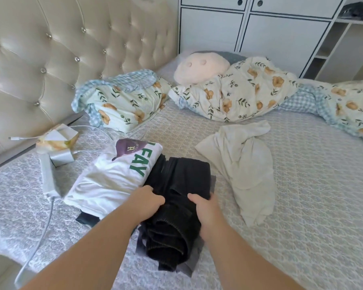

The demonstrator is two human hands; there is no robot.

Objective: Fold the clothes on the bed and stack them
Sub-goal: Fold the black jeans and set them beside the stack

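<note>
Patterned bedspread (302,185): left hand (147,203) and right hand (205,210) both grip folded black trousers (176,206) beside folded white T-shirt (111,174); cream garment (243,164) unfolded.

The bed (302,206) carries folded black trousers (176,206), white shirt (113,174), cream garment (243,160), floral quilt (239,95).
</note>
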